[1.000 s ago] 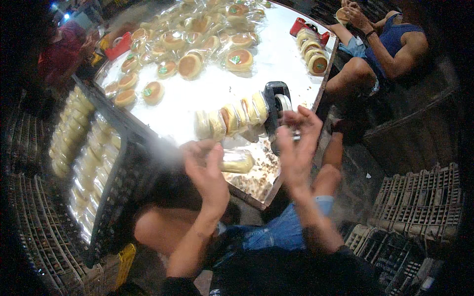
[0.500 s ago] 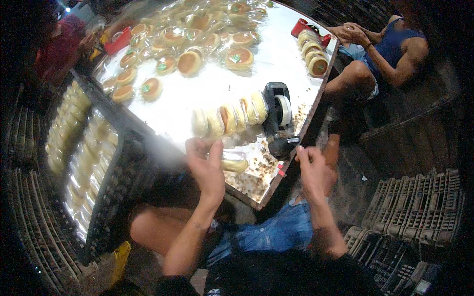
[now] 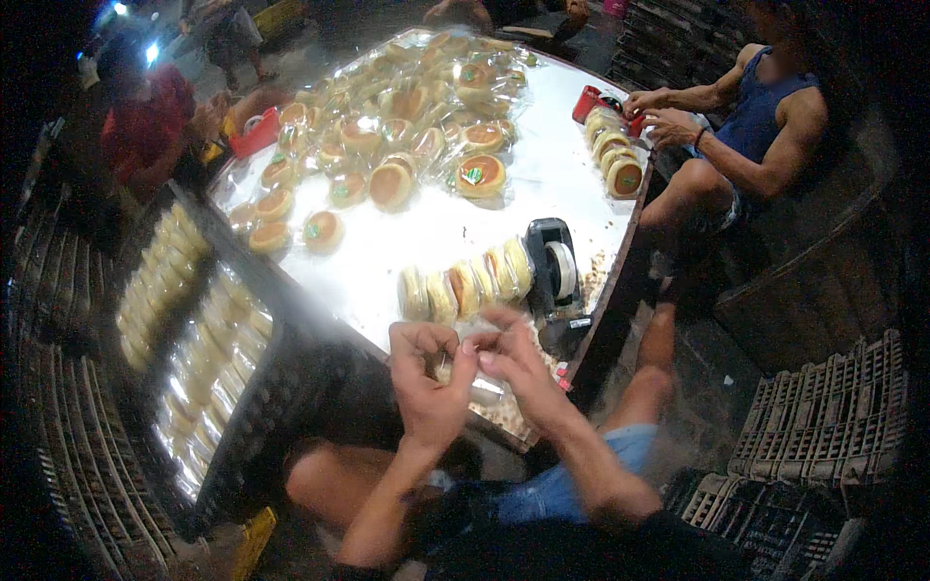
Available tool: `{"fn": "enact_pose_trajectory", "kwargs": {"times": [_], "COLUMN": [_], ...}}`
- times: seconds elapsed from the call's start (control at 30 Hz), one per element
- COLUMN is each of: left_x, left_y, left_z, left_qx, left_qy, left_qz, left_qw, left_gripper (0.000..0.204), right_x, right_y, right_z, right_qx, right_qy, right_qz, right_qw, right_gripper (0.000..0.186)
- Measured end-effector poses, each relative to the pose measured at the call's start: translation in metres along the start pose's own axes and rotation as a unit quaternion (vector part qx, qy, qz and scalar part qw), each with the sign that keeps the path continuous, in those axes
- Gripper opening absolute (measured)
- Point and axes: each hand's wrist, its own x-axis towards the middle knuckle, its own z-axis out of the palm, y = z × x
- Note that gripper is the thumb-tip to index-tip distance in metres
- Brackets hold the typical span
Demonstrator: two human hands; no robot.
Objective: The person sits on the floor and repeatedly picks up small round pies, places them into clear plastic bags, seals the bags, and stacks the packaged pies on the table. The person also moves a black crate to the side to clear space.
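Note:
At the near corner of the white table (image 3: pixel 368 295), my left hand (image 3: pixel 431 382) is closed on a plastic-wrapped bun (image 3: pixel 486 389), mostly hidden behind my fingers. My right hand (image 3: pixel 523 373) meets it, thumb and fingers pinched at the bun's clear wrapper; whether tape is between them is too small to see. Just beyond my hands stands a row of wrapped buns (image 3: pixel 465 286) on edge, pale with brown faces. A black tape dispenser (image 3: pixel 552 257) with a white roll sits at the right end of that row.
A heap of wrapped buns (image 3: pixel 407 107) covers the table's far part. At left, a black crate (image 3: pixel 276 363) holds rows of packed buns. Across on the right a person (image 3: pixel 775 126) works by a red dispenser (image 3: pixel 587 103); another red dispenser (image 3: pixel 256 134) is far left. Crates (image 3: pixel 814 416) stand lower right.
My right hand has come from beside the tape dispenser leftward to my left hand, and both now meet at the wrapped bun. The view has tilted up a little. The person at right has reached to their dispenser.

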Motion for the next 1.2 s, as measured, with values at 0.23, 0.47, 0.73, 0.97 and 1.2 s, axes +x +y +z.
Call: {"fn": "enact_pose_trajectory", "kwargs": {"times": [0.23,0.47,0.73,0.97,1.2], "left_x": [0.04,0.076,0.083,0.09,0.088], "left_y": [-0.004,-0.059,-0.043,-0.024,-0.033], "left_z": [-0.035,-0.041,-0.056,-0.071,-0.06], "left_qx": [-0.221,0.077,0.032,0.053,-0.119], "left_qy": [-0.023,0.014,0.042,0.097,0.159], "left_qz": [-0.121,-0.225,-0.196,-0.191,-0.189], "left_qw": [0.968,0.971,0.979,0.975,0.962], "left_gripper": [0.042,0.052,0.073,0.065,0.06], "right_x": [0.049,0.152,0.314,0.369,0.2], "right_y": [-0.005,-0.009,0.013,0.028,-0.02], "right_z": [0.044,-0.009,0.022,0.103,0.014], "right_qx": [-0.067,-0.329,-0.452,-0.44,-0.059], "right_qy": [0.002,0.052,0.11,0.227,0.073], "right_qz": [-0.161,-0.289,-0.078,-0.209,-0.17], "right_qw": [0.985,0.897,0.882,0.843,0.981], "right_gripper": [0.027,0.024,0.052,0.056,0.048]}}
